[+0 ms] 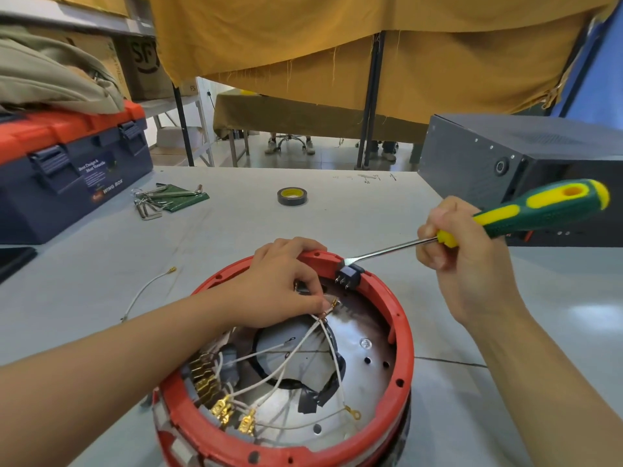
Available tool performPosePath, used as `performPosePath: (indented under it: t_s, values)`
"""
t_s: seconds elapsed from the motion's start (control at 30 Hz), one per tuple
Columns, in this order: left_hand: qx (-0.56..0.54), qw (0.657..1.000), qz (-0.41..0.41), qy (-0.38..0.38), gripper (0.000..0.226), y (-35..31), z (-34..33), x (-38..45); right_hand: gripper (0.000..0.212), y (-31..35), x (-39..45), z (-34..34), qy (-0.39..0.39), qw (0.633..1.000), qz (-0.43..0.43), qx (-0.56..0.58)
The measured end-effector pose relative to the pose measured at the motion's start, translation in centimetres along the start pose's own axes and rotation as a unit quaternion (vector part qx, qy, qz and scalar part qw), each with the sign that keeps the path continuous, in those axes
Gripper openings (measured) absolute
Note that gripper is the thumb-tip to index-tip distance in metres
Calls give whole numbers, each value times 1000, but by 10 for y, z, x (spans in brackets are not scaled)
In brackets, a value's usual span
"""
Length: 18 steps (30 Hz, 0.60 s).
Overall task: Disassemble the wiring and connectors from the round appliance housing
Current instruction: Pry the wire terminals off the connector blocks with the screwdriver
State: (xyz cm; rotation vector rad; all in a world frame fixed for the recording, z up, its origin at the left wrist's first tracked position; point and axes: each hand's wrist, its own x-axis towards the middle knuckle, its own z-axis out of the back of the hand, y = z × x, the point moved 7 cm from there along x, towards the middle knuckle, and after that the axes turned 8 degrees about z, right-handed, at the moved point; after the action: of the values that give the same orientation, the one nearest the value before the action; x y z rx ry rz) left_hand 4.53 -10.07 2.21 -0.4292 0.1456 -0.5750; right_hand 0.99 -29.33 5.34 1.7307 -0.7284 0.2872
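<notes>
toolbox (72, 170) label, at ten o'clock: "WING BOX"; above it, "Best Design & Most Versatile"; finer print too small to read
cardboard box (145, 62) on the shelf, at eleven o'clock: "SF"
table (367, 178) top, far edge: pen marks, illegible

Both forearms are bare, no sleeves, gloves, rings or watch showing.

One housing (403, 335), one screwdriver (526, 214), one tape roll (292, 196), one toolbox (67, 170).
</notes>
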Motion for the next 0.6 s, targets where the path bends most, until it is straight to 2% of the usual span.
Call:
performPosePath:
  t_s: [0.6]
  values:
    - [71, 995, 64, -33, 17, -12, -2, 8, 23, 3, -4, 7, -37, 999, 12, -8]
